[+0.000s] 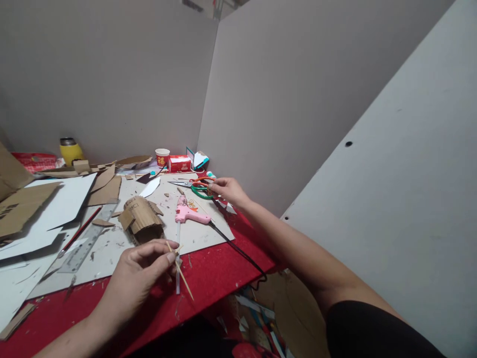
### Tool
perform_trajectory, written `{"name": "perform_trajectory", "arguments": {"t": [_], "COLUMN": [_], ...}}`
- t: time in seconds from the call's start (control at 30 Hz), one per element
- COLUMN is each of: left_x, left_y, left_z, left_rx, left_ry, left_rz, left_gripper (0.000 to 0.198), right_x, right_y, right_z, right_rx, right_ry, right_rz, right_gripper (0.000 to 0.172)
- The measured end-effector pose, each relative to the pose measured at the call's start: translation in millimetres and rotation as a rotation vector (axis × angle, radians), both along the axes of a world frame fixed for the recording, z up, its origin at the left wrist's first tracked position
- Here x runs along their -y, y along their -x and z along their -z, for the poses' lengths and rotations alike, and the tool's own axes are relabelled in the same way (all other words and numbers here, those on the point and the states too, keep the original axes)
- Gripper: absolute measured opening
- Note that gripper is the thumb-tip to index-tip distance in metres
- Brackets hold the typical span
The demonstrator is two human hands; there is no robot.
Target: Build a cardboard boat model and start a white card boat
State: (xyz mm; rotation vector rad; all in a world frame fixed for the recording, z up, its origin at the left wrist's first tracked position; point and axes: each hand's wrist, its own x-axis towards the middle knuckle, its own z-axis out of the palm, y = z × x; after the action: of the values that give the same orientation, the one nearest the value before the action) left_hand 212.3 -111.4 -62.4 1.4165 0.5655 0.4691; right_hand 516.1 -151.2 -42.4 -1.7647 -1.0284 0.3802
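Note:
My left hand point(143, 271) is closed in a pinch on thin wooden sticks point(185, 282), which cross at the fingertips. Just beyond it lies a rolled corrugated cardboard tube point(139, 216) with small flaps. A pink hot glue gun point(192, 215) rests on the board, its clear glue stick point(178, 278) pointing toward me and passing beside my left fingertips. Farther back, my right hand point(227, 190) pinches the handles of a pair of orange-handled scissors point(201, 180). Green handles point(201, 193) lie right beside or under them; whether they belong to a second pair is unclear.
A pale board point(208, 238) covers part of the red tabletop point(219, 268). Cardboard scraps, white sheets point(70, 199) and a clear ruler point(84, 248) lie at left. A yellow bottle point(70, 151), paper cup point(162, 158) and red box point(180, 163) stand along the back. A black cord point(242, 253) drops off the right edge.

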Motion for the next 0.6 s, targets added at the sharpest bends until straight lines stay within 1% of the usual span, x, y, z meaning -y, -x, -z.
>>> {"name": "perform_trajectory", "arguments": {"t": [0.13, 0.23, 0.3, 0.4, 0.5, 0.6], "left_x": [-0.3, -1.5, -1.9, -1.4, -0.8, -1.0], "left_y": [-0.3, -0.2, -0.1, 0.0, -0.5, -1.0], "left_z": [1.7, 2.3, 2.3, 2.6, 4.4, 5.3], "left_rx": [0.024, 0.050, 0.057, 0.033, 0.005, -0.008], "left_ry": [0.006, 0.013, 0.030, 0.097, 0.148, 0.122], "left_rz": [0.023, 0.060, 0.077, 0.077, 0.074, 0.067], "left_gripper": [0.018, 0.017, 0.017, 0.020, 0.023, 0.024], "right_x": [-17.4, -16.0, -5.1, 22.1, 49.4, 65.4], "right_y": [-9.9, -13.2, -18.3, -28.0, -32.8, -29.6], "right_z": [13.4, 13.2, 9.0, 5.0, 11.3, 24.4], "right_rx": [0.112, 0.223, 0.291, 0.374, 0.429, 0.469], "right_ry": [0.078, 0.069, 0.067, 0.124, 0.268, 0.406], "right_rz": [-0.022, 0.020, 0.069, 0.115, 0.072, -0.020], "right_gripper": [0.029, 0.014, 0.012, 0.015, 0.013, 0.008]}}
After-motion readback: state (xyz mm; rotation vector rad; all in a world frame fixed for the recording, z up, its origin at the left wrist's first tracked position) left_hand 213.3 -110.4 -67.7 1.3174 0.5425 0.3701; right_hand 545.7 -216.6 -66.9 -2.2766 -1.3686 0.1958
